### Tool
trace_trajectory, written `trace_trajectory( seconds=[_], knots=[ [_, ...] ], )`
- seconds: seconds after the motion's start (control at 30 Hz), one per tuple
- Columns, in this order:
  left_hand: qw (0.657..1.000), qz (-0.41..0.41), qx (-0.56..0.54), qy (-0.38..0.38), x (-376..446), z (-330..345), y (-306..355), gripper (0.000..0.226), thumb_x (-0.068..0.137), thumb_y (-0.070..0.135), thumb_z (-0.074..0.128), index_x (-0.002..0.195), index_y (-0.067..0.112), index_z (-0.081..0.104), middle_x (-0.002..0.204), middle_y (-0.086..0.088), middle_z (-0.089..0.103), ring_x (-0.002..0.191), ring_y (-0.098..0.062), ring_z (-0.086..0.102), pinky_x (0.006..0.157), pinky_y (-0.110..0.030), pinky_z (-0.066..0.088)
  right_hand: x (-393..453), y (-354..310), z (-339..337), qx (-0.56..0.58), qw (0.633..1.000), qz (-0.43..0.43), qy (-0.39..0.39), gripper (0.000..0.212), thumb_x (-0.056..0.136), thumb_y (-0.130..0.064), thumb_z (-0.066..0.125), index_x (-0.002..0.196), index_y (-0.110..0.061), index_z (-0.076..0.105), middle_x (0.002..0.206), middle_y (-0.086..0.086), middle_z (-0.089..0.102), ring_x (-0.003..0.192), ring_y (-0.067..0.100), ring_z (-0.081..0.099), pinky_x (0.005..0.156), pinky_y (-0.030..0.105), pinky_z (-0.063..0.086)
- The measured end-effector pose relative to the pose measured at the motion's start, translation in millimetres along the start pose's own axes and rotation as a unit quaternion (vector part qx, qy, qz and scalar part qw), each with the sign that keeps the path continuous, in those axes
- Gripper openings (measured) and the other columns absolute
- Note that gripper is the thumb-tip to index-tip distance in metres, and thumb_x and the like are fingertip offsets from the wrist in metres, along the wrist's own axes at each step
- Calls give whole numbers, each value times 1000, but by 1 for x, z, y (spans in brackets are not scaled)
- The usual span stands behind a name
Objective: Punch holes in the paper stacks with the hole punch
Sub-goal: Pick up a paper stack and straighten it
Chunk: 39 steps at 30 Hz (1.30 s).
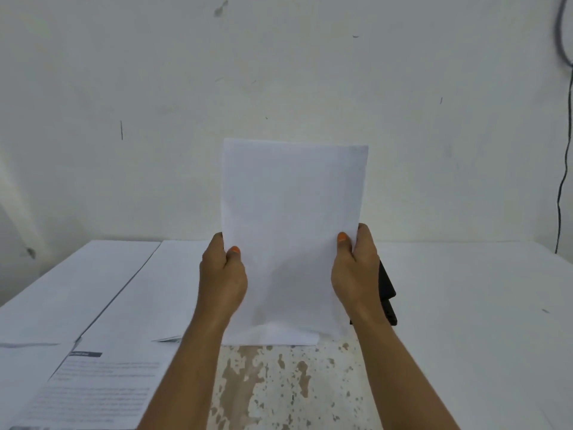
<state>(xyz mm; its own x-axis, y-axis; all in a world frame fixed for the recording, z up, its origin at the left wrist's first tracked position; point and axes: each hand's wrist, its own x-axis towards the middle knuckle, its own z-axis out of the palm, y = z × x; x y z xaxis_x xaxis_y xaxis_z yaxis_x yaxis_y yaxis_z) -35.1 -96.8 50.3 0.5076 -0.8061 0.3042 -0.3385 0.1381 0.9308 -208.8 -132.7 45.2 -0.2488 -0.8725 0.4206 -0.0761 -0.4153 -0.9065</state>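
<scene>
- Printed sheets (93,389) lie flat on the table (465,305), far left.
- Left hand (221,274) pinches the stack (291,237) by its left edge, thumb in front.
- Stack stands upright, bottom edge on the table.
- Right hand (356,274) pinches the right edge.
- Black punch (387,293) sits behind the right hand, mostly hidden.
</scene>
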Motion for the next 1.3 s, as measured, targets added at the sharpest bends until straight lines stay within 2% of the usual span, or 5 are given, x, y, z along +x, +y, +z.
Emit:
trace_trajectory(
  seconds=[0.17, 0.47, 0.63, 1.0, 1.3],
  knots=[
    [993, -74, -7, -88, 9, -15, -3, 36, 93, 1, 44, 86, 32, 62, 88, 17, 67, 82, -4, 62, 63, -20, 42, 12, 3, -17, 15, 986, 137, -93, 23, 100, -11, 43, 103, -24, 62, 101, -5, 69, 91, 14, 66, 80, 26, 53],
    [981, -99, 15, -166, 11, -14, -20, 41, 100, 12, 46, 139, 23, 47, 126, 8, 59, 114, -15, 55, 99, -31, 40, 19, 9, -28, 26, 968, 205, -141, 25, 101, -11, 43, 118, -19, 59, 110, -2, 68, 100, 18, 66, 85, 31, 54],
    [987, -73, 8, -143, 7, -9, -19, 38, 97, 4, 44, 129, 22, 54, 112, 13, 64, 102, -5, 59, 87, -23, 44, 20, 13, -30, -45, 970, 185, -150, 26, 98, -8, 44, 119, -16, 58, 111, 0, 66, 99, 20, 65, 90, 38, 54],
    [977, -111, 78, -162, 5, 1, -35, 40, 96, 1, 43, 134, 11, 49, 127, -7, 57, 114, -27, 54, 101, -37, 40, 32, 30, -51, -117, 982, 137, -56, 24, 93, -12, 56, 115, -14, 64, 101, 0, 66, 83, 8, 67, 75, 17, 53],
    [969, -116, 140, -170, 5, 9, -48, 28, 93, -2, 45, 116, 12, 55, 105, -3, 57, 81, -14, 53, 60, -20, 37, 32, 57, -75, -91, 985, 91, 113, 15, 88, -12, 58, 94, -20, 69, 83, -10, 64, 65, -6, 59, 58, 7, 43]
  ],
)
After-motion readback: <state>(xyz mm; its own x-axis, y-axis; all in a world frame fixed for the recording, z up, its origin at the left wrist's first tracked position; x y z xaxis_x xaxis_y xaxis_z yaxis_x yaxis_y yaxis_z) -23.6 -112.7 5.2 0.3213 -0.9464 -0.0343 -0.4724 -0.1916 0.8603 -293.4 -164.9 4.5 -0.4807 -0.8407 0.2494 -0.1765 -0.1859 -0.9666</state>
